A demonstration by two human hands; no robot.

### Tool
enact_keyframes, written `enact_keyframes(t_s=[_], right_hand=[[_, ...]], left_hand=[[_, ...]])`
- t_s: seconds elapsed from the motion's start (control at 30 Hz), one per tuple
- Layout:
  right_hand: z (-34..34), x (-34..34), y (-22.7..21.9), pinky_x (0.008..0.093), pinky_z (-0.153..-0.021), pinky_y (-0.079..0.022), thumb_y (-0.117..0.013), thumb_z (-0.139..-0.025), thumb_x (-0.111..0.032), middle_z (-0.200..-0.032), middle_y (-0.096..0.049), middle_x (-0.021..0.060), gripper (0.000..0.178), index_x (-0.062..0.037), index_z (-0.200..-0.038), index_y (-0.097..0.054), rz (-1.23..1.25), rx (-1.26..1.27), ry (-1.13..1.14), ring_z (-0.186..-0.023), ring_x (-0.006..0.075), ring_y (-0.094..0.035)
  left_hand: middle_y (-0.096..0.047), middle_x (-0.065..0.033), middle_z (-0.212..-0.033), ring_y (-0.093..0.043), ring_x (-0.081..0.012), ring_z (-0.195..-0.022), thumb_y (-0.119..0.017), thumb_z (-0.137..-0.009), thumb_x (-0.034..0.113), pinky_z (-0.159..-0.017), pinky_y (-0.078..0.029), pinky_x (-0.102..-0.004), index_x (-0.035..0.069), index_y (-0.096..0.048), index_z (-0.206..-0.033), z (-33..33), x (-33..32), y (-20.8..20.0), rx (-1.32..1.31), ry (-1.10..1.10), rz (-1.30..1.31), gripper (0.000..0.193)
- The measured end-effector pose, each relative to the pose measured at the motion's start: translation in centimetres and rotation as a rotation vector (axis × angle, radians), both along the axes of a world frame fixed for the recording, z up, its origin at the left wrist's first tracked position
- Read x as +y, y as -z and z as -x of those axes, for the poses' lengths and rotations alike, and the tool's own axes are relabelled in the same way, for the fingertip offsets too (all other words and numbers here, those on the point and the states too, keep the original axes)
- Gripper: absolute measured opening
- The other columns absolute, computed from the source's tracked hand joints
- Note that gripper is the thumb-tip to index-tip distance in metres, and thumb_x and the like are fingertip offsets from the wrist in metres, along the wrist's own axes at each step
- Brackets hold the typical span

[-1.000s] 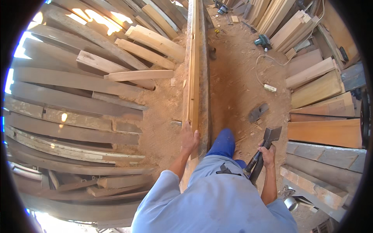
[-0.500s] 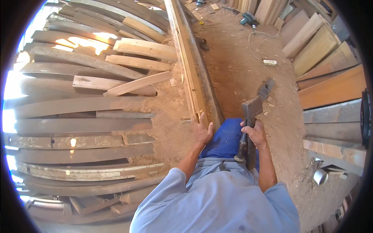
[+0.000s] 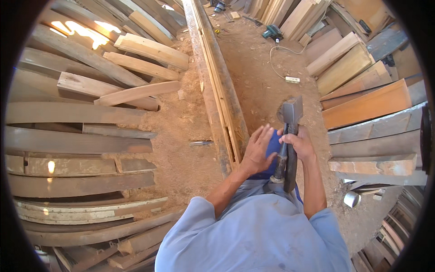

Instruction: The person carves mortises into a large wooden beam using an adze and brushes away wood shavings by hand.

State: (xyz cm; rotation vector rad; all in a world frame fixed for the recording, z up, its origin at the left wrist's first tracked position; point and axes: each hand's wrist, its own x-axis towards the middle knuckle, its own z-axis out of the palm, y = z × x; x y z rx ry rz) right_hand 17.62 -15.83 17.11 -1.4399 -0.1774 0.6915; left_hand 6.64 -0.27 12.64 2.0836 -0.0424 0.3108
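left hand: your left hand [image 3: 257, 154] has its fingers loosely spread and the thumb apart, held over your blue trouser leg [image 3: 273, 147] and just beside the strips; whether the wrist touches them, you cannot tell from here.
right hand: your right hand [image 3: 300, 144] is wrapped round a broad-headed tool [image 3: 292, 109], thumb across the front.
broad-headed tool: it stands in front of your waist, grey metal head pointing away from you, dark handle toward your shirt [image 3: 253, 231].
slimmer tool: a slimmer tool [image 3: 282, 163] runs alongside that handle, on its left, in the same grasp.
strips: long pale wooden strips [image 3: 216, 86] lie along a dark-edged beam [image 3: 231, 99], running away from you.
sawdust side: a small metal piece [image 3: 200, 143] lies in sawdust [image 3: 176, 167] left of the beam, near the stacked planks [image 3: 77, 140].
floor side: right of the beam, well ahead, you have a green power tool [image 3: 272, 31] and a white power strip [image 3: 292, 80].
far right: an orange-brown board [image 3: 369, 104] lies among other planks.
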Motion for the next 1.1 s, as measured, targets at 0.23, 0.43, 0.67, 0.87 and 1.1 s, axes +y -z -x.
enact_keyframes(t_s=[0.23, 0.43, 0.67, 0.87, 1.1], right_hand=[[0.1, 3.9, 0.8, 0.0276, -0.064, -0.050, -0.072, -0.087, -0.022, -0.078, -0.066, 0.0005, 0.019, -0.0031, -0.087, -0.070, -0.056, -0.111, -0.071, -0.073, 0.0110, -0.061], [2.0, 6.8, -2.4, 0.0270, -0.059, -0.048, -0.076, -0.087, -0.020, -0.074, -0.065, 0.0027, 0.024, -0.0019, -0.097, -0.064, 0.065, -0.350, -0.018, -0.064, 0.0106, -0.061], [4.6, 6.0, 0.7, 0.0307, -0.077, -0.047, -0.077, -0.086, -0.015, -0.091, -0.061, 0.0042, 0.023, -0.0032, -0.098, -0.061, 0.113, -0.424, -0.010, -0.085, 0.0112, -0.056], [5.1, 7.0, -0.7, 0.0309, -0.076, -0.047, -0.078, -0.085, -0.017, -0.090, -0.062, 0.0025, 0.023, -0.0044, -0.096, -0.062, 0.133, -0.407, -0.049, -0.084, 0.0118, -0.056], [5.5, 7.7, -1.2, 0.0307, -0.077, -0.048, -0.079, -0.084, -0.017, -0.091, -0.064, 0.0025, 0.025, -0.0042, -0.099, -0.064, 0.154, -0.406, -0.110, -0.084, 0.0126, -0.058]], left_hand=[[-0.042, -0.0287, -0.149, -0.029, -0.0491, -0.138, -0.072, -0.057, 0.004, -0.112, -0.030, -0.0593, 0.013, -0.064, -0.126, -0.3, 3.2, -5.7, -0.631, 0.285, -0.227, 0.070], [-0.067, -0.0122, -0.116, -0.064, -0.0105, -0.093, -0.071, -0.090, 0.007, -0.080, -0.052, -0.0278, 0.000, -0.061, -0.110, -2.5, 10.7, -9.6, -0.248, -0.126, 0.745, 0.023], [-0.062, -0.0005, -0.082, -0.058, -0.0067, -0.072, -0.070, -0.091, 0.007, -0.062, -0.046, -0.0233, 0.005, -0.057, -0.106, -5.4, 14.8, -7.1, -0.299, -0.350, 0.680, 0.020], [-0.058, 0.0020, -0.081, -0.058, -0.0063, -0.071, -0.071, -0.090, 0.005, -0.058, -0.048, -0.0241, 0.005, -0.054, -0.106, -6.8, 16.8, -2.6, -0.318, -0.400, 0.531, 0.023], [-0.058, -0.0031, -0.087, -0.060, -0.0102, -0.075, -0.075, -0.085, 0.004, -0.064, -0.052, -0.0269, 0.003, -0.054, -0.102, -8.2, 17.4, 0.0, -0.224, -0.535, 0.525, 0.027]])
